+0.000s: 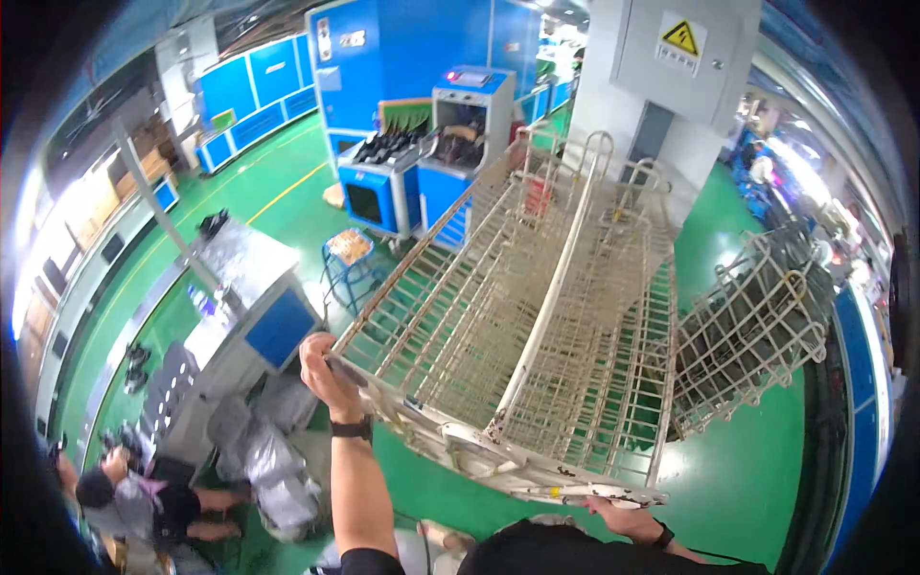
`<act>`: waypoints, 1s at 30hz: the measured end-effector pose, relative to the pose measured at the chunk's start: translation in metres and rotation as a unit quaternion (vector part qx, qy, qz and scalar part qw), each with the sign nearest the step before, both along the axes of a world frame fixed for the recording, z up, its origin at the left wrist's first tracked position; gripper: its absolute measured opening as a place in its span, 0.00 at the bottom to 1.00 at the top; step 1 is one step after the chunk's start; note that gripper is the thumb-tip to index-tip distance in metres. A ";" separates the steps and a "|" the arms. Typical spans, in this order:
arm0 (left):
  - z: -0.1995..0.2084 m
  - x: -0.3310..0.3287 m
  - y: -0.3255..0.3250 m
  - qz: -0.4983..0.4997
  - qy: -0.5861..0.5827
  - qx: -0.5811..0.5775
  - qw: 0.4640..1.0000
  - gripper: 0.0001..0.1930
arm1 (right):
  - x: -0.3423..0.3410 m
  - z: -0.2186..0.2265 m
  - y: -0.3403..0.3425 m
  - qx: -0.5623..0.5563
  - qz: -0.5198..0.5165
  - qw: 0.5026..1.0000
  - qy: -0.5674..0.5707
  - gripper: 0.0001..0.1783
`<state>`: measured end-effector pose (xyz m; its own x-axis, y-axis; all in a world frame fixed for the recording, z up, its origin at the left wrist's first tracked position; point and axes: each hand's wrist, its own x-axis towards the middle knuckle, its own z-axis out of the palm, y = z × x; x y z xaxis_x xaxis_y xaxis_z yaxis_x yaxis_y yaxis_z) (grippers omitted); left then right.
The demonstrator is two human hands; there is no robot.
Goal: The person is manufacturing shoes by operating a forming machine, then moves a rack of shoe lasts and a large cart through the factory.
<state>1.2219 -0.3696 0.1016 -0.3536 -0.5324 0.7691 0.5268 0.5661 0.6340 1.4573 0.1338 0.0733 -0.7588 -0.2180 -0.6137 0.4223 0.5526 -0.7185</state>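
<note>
A tall, off-white wire rack (pixel 530 350) with several tiers of wire shelves fills the middle of the head view. Its paint is chipped and rusty in places, and its shelves look bare. My left hand (pixel 331 379) is closed round the rack's near left corner. At the near right end of the same frame, my right hand (pixel 625 519) grips the edge, its fingers partly hidden by the rail. Both arms reach forward, with a dark band on each wrist.
A second wire rack (pixel 747 326) loaded with dark items stands right. Ahead are a pillar with a grey electrical box (pixel 676 57) and a blue machine (pixel 374 196) holding dark pieces. A blue stool (pixel 348 247), workbench (pixel 264 254), grey plastic bags (pixel 273 470) and a seated person (pixel 134 503) are left.
</note>
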 end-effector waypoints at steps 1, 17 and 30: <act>0.003 -0.017 -0.008 -0.009 -0.003 -0.003 1.000 0.28 | -0.005 0.002 -0.019 -0.023 -0.058 0.995 0.076 0.15; -0.006 -0.237 -0.162 -0.180 -0.012 0.090 0.979 0.35 | -0.090 -0.061 -0.216 -0.046 -0.083 0.995 0.017 0.20; 0.001 -0.340 -0.224 -0.231 -0.036 0.041 0.971 0.33 | -0.123 -0.081 -0.306 -0.037 -0.155 0.987 0.015 0.22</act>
<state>0.8815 -0.5936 0.1028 -0.6204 -0.3635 0.6950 0.6651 0.2257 0.7118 1.3340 -0.1726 -0.0078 -0.8142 -0.0170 -0.5804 0.5399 0.3458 -0.7675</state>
